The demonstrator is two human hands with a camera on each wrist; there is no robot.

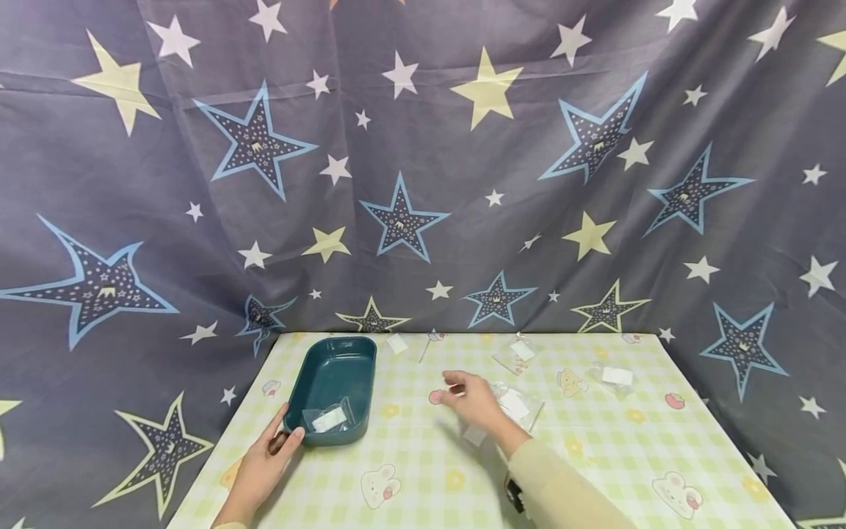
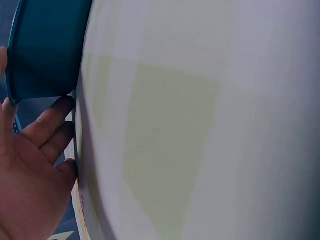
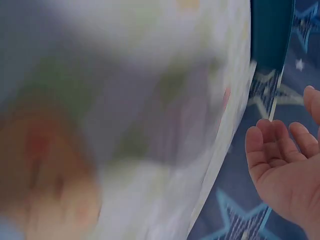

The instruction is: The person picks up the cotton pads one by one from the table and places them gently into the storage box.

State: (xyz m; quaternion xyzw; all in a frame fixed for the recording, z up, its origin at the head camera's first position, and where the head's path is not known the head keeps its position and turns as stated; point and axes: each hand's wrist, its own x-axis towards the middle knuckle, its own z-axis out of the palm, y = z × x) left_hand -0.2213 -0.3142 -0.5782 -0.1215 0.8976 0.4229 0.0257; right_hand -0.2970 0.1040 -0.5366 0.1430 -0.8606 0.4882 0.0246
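A teal tray point(image 1: 317, 375) stands on the left of the checked tablecloth, with one small clear bag point(image 1: 328, 419) holding a white piece inside it. My left hand point(image 1: 286, 435) holds the tray's near left corner, thumb on the rim and fingers against the outer wall. The left wrist view shows those fingers point(image 2: 50, 125) under the tray point(image 2: 45, 45). My right hand point(image 1: 457, 391) hovers open and holds nothing, just above the table's middle and beside another clear bag point(image 1: 517, 405). In the right wrist view its palm point(image 3: 285, 160) is bare; the tablecloth there is blurred.
More small clear bags with white pieces lie at the back point(image 1: 522, 351), at the right point(image 1: 617, 376) and behind the tray point(image 1: 396, 343). A thin stick point(image 1: 425, 351) lies near the back edge. A star-patterned curtain point(image 1: 423, 184) hangs behind the table.
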